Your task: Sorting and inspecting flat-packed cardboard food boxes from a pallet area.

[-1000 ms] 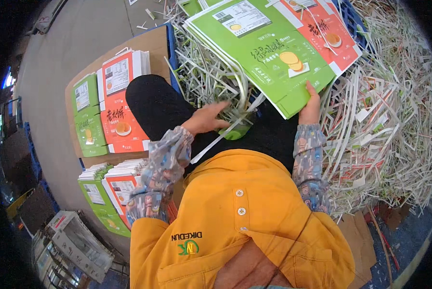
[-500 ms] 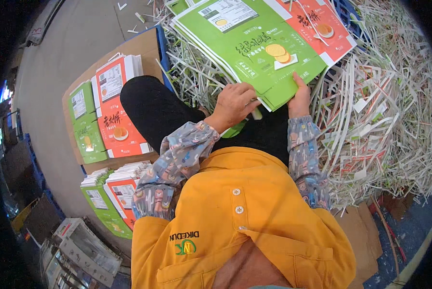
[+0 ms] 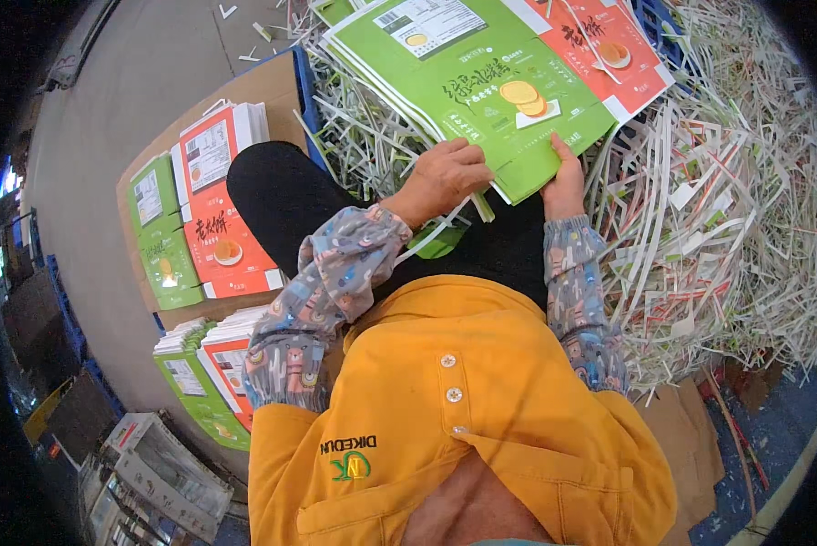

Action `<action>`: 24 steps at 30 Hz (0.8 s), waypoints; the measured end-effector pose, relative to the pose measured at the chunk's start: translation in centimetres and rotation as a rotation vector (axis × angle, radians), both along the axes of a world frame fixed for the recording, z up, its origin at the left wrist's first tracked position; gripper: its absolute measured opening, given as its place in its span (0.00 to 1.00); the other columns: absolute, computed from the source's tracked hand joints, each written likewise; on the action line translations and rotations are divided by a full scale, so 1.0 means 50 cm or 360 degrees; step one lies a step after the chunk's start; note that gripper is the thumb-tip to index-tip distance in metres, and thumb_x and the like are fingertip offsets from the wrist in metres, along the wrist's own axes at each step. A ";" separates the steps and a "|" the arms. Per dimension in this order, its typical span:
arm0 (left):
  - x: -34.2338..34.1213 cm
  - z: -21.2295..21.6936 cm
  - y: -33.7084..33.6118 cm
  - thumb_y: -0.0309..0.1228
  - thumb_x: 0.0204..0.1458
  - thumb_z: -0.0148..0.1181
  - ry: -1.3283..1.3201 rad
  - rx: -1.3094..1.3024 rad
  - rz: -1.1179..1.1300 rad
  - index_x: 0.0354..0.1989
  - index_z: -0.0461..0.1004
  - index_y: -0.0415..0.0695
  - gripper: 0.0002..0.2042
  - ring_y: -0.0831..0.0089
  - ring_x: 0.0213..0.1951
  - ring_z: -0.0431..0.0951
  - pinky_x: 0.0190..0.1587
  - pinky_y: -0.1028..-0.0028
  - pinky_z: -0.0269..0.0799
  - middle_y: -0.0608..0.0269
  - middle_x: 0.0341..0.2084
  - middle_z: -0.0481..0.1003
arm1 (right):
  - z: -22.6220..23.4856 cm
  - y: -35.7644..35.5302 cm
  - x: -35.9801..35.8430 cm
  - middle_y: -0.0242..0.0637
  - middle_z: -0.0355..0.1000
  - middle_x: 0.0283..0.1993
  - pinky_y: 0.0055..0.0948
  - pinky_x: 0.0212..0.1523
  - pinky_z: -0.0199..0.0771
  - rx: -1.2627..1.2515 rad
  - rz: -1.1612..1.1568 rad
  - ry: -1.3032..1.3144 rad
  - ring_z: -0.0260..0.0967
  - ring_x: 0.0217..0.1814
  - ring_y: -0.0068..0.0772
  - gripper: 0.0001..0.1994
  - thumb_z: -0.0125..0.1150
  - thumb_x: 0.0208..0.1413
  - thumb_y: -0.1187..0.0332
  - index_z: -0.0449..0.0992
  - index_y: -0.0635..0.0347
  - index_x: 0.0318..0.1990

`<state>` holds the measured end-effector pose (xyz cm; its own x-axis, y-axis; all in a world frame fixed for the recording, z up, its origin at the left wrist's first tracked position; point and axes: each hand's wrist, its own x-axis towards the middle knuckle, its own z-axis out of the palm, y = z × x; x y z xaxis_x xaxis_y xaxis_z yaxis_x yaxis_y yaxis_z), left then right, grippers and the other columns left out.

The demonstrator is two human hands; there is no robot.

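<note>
Head view: my left hand [image 3: 445,177] curls its fingers over the near edge of a stack of flat green-and-red printed cardboard carton sheets [image 3: 481,82], gripping it, while my right hand [image 3: 565,182] lies flatter, thumb pressed on the glossy green top sheet at its near corner. Smooth and unfolded, the stack rests just beyond both hands on a tangled heap of thin white paper trim strips [image 3: 727,218]. Well left of my left hand, similar sheets [image 3: 203,218] lie piled on brown cardboard.
</note>
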<state>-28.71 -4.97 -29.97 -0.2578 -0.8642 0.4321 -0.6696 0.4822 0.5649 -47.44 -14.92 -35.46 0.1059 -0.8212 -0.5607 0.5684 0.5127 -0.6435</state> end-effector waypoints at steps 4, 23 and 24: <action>0.005 0.016 -0.015 0.26 0.37 0.57 0.0181 0.0201 -0.0048 0.23 0.70 0.43 0.04 0.65 0.30 0.67 0.32 0.71 0.64 0.64 0.23 0.67 | 0.007 0.001 0.002 0.42 0.64 0.46 0.34 0.45 0.67 0.0064 0.0015 -0.0008 0.64 0.46 0.38 0.19 0.52 0.48 0.72 0.60 0.67 0.48; 0.101 -0.059 0.032 0.35 0.38 0.62 0.0873 0.0395 0.1428 0.28 0.66 0.38 0.15 0.71 0.21 0.67 0.26 0.72 0.63 0.61 0.21 0.68 | 0.013 -0.004 -0.002 0.43 0.64 0.46 0.34 0.46 0.67 0.0053 0.0034 0.0035 0.64 0.46 0.39 0.18 0.51 0.49 0.71 0.61 0.67 0.48; 0.102 -0.071 0.012 0.35 0.36 0.64 0.1011 0.0022 0.1668 0.32 0.65 0.37 0.19 0.70 0.22 0.67 0.27 0.72 0.64 0.62 0.24 0.68 | 0.012 -0.002 0.000 0.43 0.64 0.46 0.34 0.46 0.67 0.0047 0.0050 0.0034 0.64 0.46 0.39 0.18 0.51 0.49 0.71 0.61 0.67 0.48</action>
